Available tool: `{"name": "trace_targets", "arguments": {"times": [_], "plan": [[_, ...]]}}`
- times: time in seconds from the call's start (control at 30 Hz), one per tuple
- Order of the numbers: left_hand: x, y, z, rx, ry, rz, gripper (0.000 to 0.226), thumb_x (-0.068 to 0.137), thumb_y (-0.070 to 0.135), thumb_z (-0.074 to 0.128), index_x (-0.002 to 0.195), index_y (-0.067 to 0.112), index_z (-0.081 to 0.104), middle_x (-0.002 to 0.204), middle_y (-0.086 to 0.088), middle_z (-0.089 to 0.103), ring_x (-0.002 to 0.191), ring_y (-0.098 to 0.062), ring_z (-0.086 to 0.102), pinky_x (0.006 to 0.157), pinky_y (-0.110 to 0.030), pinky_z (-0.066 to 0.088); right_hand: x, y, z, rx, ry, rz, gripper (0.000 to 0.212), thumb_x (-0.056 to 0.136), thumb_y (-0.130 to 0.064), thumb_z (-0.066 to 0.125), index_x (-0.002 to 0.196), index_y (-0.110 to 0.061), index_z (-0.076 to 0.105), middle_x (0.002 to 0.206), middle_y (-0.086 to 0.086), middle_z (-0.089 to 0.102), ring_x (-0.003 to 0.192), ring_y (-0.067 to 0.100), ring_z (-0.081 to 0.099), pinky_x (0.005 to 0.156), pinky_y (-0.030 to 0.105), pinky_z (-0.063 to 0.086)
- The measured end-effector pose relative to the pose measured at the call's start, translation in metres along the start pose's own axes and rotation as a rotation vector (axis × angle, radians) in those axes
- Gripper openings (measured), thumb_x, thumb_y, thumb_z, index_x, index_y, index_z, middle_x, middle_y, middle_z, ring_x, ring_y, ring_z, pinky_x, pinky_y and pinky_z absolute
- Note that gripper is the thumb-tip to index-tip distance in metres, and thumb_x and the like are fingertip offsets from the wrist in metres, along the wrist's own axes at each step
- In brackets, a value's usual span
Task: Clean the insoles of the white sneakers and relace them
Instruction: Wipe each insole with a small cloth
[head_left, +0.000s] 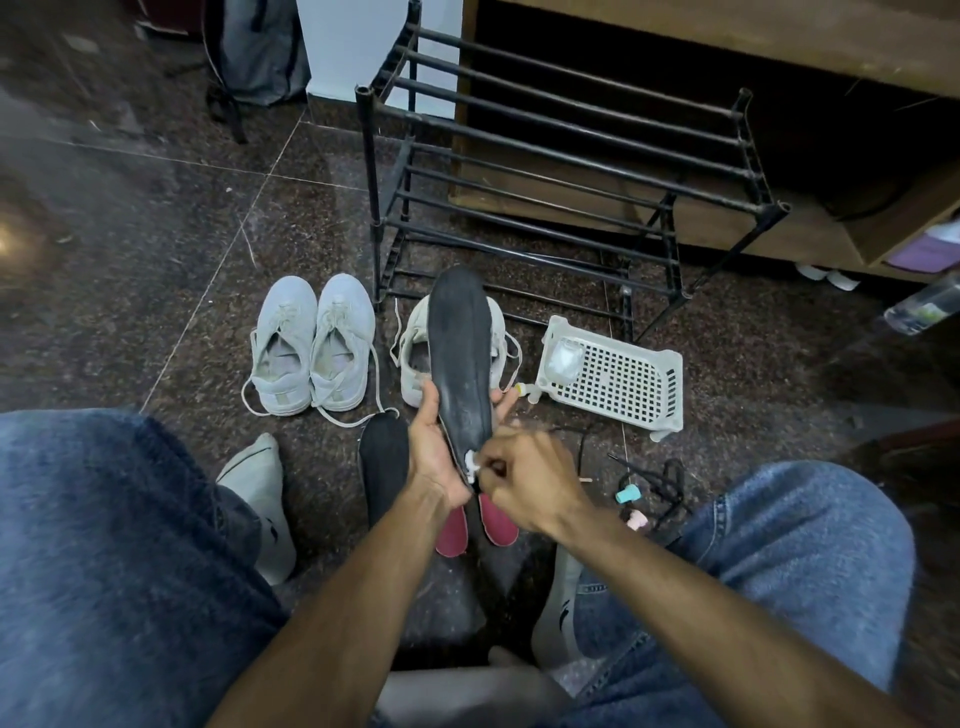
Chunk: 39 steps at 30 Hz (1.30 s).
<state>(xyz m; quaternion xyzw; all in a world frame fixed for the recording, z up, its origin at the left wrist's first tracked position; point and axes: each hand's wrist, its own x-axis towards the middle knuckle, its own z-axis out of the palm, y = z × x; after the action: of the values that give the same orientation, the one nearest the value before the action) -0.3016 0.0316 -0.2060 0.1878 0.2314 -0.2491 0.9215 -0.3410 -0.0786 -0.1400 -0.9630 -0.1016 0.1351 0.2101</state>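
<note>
My left hand (434, 452) grips a long black insole (461, 358) from beneath, holding it upright above the floor. My right hand (530, 480) pinches a small white wad (471, 461) against the insole's heel end. A second black insole (384, 462) lies on the floor below. Two insoles with red undersides (497, 517) lie under my hands. A pair of white sneakers (314, 345) stands to the left, loosely laced. Another white sneaker (415, 353) sits behind the held insole, partly hidden.
A white plastic basket (618, 379) with a clear packet sits right of the shoes. A black metal shoe rack (561, 171) stands behind. Black laces (660, 483) and small teal and pink caps (626, 496) lie on the dark stone floor. My jeans-clad knees frame the view.
</note>
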Motion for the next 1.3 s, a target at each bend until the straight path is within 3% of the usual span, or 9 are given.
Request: {"name": "trace_targets", "arguments": {"times": [0.27,0.47,0.57,0.73,0.9,1.0,1.07,1.2,1.3], "plan": [[-0.003,-0.018,0.001,0.029,-0.014,-0.066,0.066,0.093,0.064,0.039,0.102,0.008,0.072,0.094,-0.014,0.073,0.084,-0.029,0.072,0.067,-0.039,0.060,0.042,0.007,-0.014,-0.050,0.131,0.101,0.021,0.083,-0.019,0.056,0.094,-0.018,0.074,0.103,0.002,0.069,0.094,0.030,0.064,0.081,0.040,0.053],[0.006,-0.005,-0.008,0.018,0.012,-0.032,0.076,0.088,0.068,0.042,0.104,0.000,0.073,0.141,-0.023,0.050,0.124,-0.031,0.057,0.111,-0.046,0.036,0.002,-0.006,0.003,0.046,0.007,0.003,0.024,0.085,-0.013,0.057,0.101,-0.018,0.075,0.103,-0.005,0.069,0.086,0.018,0.065,0.083,0.026,0.051],[0.004,-0.013,-0.006,0.053,-0.018,-0.071,0.075,0.088,0.070,0.043,0.109,0.004,0.072,0.133,-0.018,0.058,0.122,-0.033,0.057,0.109,-0.048,0.039,0.021,0.003,-0.002,-0.054,0.064,0.028,0.023,0.086,-0.016,0.057,0.102,-0.018,0.073,0.104,-0.002,0.067,0.090,0.024,0.063,0.083,0.033,0.053],[-0.004,-0.017,0.001,0.088,-0.055,-0.079,0.069,0.094,0.064,0.036,0.101,0.008,0.076,0.101,-0.013,0.073,0.093,-0.028,0.071,0.076,-0.038,0.059,0.037,0.008,-0.006,-0.045,0.126,0.150,0.022,0.084,-0.019,0.056,0.097,-0.018,0.073,0.105,0.001,0.068,0.095,0.029,0.064,0.083,0.039,0.054],[0.002,-0.009,-0.005,0.113,-0.064,-0.001,0.056,0.084,0.053,0.056,0.098,0.001,0.073,0.127,-0.021,0.061,0.126,-0.030,0.055,0.115,-0.045,0.032,-0.004,-0.001,0.011,0.067,-0.024,0.044,0.020,0.083,-0.016,0.060,0.093,-0.024,0.076,0.094,-0.009,0.070,0.083,0.019,0.065,0.079,0.030,0.053],[0.001,-0.007,0.002,0.140,-0.150,-0.011,0.042,0.067,0.034,0.079,0.088,-0.002,0.072,0.110,-0.023,0.068,0.125,-0.032,0.056,0.112,-0.048,0.034,0.003,0.008,0.004,0.335,0.003,0.144,0.015,0.079,-0.010,0.068,0.080,-0.022,0.077,0.080,-0.006,0.073,0.067,0.013,0.066,0.071,0.031,0.057],[0.000,0.001,0.007,0.134,-0.207,-0.019,0.053,0.056,0.030,0.086,0.093,-0.003,0.069,0.118,-0.028,0.064,0.125,-0.034,0.056,0.109,-0.050,0.037,0.004,0.009,-0.006,0.639,0.055,0.269,0.016,0.081,-0.002,0.070,0.076,-0.017,0.074,0.065,0.005,0.070,0.047,0.013,0.057,0.049,0.025,0.051],[-0.007,0.015,0.009,0.073,-0.255,0.002,0.057,0.078,0.039,0.066,0.110,-0.007,0.061,0.140,-0.034,0.044,0.134,-0.035,0.045,0.109,-0.050,0.039,0.004,0.012,-0.022,1.042,0.237,0.394,0.013,0.084,0.005,0.065,0.082,-0.006,0.072,0.054,0.007,0.062,0.038,0.014,0.048,0.036,0.020,0.038],[-0.006,0.012,0.005,0.062,-0.215,-0.007,0.060,0.088,0.044,0.047,0.118,-0.006,0.060,0.138,-0.029,0.050,0.129,-0.034,0.050,0.100,-0.048,0.047,0.005,0.007,-0.024,1.114,0.210,0.339,0.014,0.084,0.006,0.065,0.082,-0.006,0.071,0.056,0.010,0.062,0.041,0.014,0.051,0.038,0.022,0.040]]}}
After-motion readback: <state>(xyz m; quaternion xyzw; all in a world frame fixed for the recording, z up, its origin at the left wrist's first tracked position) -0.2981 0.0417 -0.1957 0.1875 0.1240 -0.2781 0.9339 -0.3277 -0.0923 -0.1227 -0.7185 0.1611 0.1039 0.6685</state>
